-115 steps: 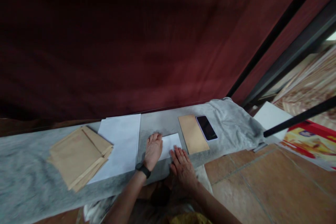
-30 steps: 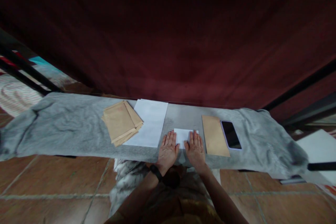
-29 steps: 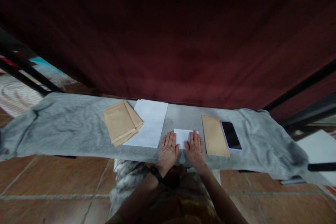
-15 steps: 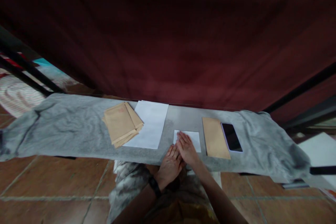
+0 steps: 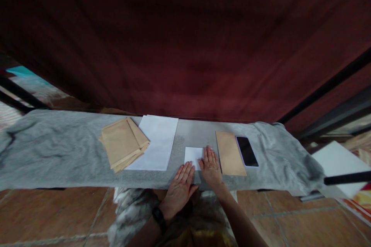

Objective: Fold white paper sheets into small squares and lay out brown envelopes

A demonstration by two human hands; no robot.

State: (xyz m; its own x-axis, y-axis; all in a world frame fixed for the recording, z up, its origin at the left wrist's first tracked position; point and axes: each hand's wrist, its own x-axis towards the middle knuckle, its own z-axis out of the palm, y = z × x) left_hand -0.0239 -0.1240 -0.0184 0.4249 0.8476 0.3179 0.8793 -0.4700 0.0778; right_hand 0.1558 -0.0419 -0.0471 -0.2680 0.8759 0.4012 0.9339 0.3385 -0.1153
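Note:
A small folded sheet of white paper [image 5: 193, 155] lies flat on the grey cloth in front of me. My left hand [image 5: 180, 185] rests flat at its lower left edge, fingers stretched out and a dark band on the wrist. Over the paper's right side lies my right hand [image 5: 211, 166], palm down with fingers extended, covering that part. Just right of that hand is a single brown envelope [image 5: 231, 153]. A stack of larger white sheets [image 5: 159, 142] sits to the left, partly under a fanned pile of brown envelopes [image 5: 121, 142].
A phone [image 5: 247, 151] lies right of the single envelope. Grey cloth [image 5: 58, 146] covers the narrow table, bunched at both ends. Behind it hangs a dark red curtain [image 5: 185, 65]. A white panel [image 5: 342, 166] and black bars stand at the right.
My hands, which were together with the right over the left on the paper, have moved apart to its left and right sides. The whole view has shifted slightly.

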